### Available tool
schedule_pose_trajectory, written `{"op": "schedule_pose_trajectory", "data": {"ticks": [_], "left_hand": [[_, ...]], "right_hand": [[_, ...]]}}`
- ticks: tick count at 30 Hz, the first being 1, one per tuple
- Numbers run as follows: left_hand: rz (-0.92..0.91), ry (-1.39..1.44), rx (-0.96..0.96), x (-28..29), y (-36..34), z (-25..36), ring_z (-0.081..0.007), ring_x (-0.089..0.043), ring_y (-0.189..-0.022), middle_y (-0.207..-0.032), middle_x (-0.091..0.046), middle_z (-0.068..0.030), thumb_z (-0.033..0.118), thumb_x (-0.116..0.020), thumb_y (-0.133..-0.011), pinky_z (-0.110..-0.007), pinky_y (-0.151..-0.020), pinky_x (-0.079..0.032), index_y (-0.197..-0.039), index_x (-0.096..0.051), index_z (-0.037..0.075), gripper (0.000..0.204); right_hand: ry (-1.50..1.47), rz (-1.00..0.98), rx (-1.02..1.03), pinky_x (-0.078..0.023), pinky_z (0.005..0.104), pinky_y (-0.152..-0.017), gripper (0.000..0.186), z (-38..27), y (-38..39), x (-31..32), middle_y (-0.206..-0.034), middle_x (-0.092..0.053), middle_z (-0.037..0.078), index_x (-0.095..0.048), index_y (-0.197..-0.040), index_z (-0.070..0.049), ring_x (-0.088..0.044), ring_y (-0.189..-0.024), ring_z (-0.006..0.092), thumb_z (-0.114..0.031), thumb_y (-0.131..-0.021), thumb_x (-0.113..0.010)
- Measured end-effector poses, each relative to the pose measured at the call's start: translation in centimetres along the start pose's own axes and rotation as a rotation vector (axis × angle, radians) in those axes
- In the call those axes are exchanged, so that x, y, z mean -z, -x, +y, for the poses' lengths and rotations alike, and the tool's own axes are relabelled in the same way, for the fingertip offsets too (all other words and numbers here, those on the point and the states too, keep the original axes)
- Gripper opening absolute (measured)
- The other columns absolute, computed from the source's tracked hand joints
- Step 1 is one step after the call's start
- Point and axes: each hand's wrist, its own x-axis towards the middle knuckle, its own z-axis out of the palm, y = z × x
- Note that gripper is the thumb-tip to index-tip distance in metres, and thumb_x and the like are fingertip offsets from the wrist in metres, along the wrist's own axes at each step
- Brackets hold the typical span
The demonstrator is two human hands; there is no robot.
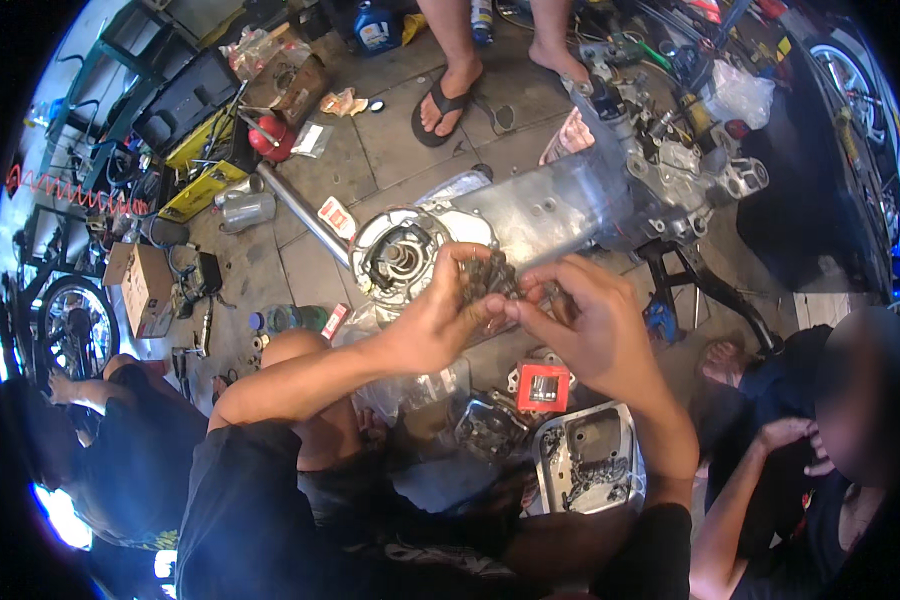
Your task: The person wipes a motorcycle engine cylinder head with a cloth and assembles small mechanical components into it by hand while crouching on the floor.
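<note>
A dark, knobbly metal engine part (497, 272) is held up in front of me. My left hand (448, 305) wraps round its left side, the thumb along the lower edge. From the other side my right hand (592, 318) pinches at it with curled fingers and thumb; anything small between those fingers is hidden. Just behind my left hand lies a silver engine case (560, 205), its round opening (400, 257) showing a central shaft. Below the hands are a red box with a window (543, 387) and a metal tray (630, 440) of small dark parts.
A person in black sandals (440, 110) stands beyond the engine case. Another person (770, 470) sits close on my right, and one (120, 460) on my left. A yellow toolbox (192, 180), a metal tube (305, 215) and a cardboard box (140, 290) lie left.
</note>
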Motion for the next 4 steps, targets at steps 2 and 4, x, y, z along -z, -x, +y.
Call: {"op": "schedule_pose_trajectory", "data": {"ticks": [2, 4], "left_hand": [[-0.009, 0.149, 0.19, 0.1, -0.9, 1.2, -0.017, -0.056, -0.087, -0.109, -0.056, -0.016, 0.001, -0.044, -0.101, -0.031, -0.073, -0.049, -0.132, -0.022, 0.008, 0.039], [-0.061, 0.419, 0.279, 0.3, -1.2, 0.9, -0.0215, -0.06, -0.088, -0.115, -0.056, -0.0192, 0.004, -0.044, -0.102, -0.035, -0.074, -0.052, -0.132, -0.025, 0.011, 0.037]], "right_hand": [[-0.105, -0.011, -0.106, -0.052, 0.0274, -0.059, 0.021, 0.7, 0.0, -0.2, -0.089, -0.07, 0.008, -0.066, -0.102, -0.003, -0.067, -0.067, 0.0156, -0.015, -0.086, -0.074], [-0.42, -0.016, -0.311, -0.053, 0.0306, -0.06, 0.024, 2.5, -0.3, -1.0, -0.098, -0.073, 0.008, -0.066, -0.104, -0.004, -0.069, -0.069, 0.0197, -0.02, -0.088, -0.074]]}}
